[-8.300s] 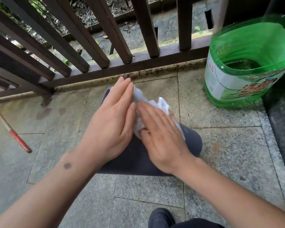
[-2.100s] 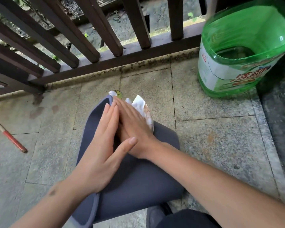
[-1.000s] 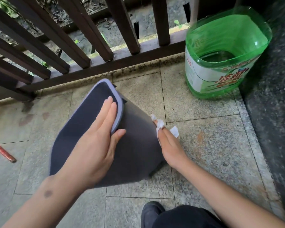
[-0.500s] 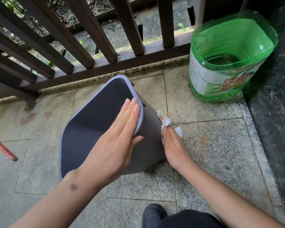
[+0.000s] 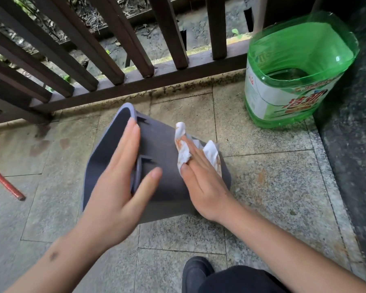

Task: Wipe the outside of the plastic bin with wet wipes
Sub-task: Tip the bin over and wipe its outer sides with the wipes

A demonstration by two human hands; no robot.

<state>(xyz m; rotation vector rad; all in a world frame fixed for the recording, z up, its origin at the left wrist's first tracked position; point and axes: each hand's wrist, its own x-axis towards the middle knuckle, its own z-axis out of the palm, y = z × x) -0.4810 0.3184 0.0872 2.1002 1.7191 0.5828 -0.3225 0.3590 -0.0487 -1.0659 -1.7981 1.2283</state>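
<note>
The grey plastic bin (image 5: 163, 166) lies tipped on its side on the stone floor, its mouth facing left. My left hand (image 5: 118, 178) grips the bin's rim, fingers over the opening and thumb on the outer wall. My right hand (image 5: 201, 176) presses a crumpled white wet wipe (image 5: 183, 149), stained orange-brown, flat against the bin's outer wall. Part of the wipe is hidden under my fingers.
A cut-open green plastic jug (image 5: 294, 70) stands at the back right, beside a dark stone ledge (image 5: 351, 144). A brown wooden railing (image 5: 114, 60) runs along the far edge. A red-tipped stick (image 5: 6, 183) lies at the left. My dark shoe (image 5: 197, 273) is at the bottom.
The bin has been turned from nearly upright onto its side. My right hand with the wipe has moved from the bin's right edge onto the upper outer wall.
</note>
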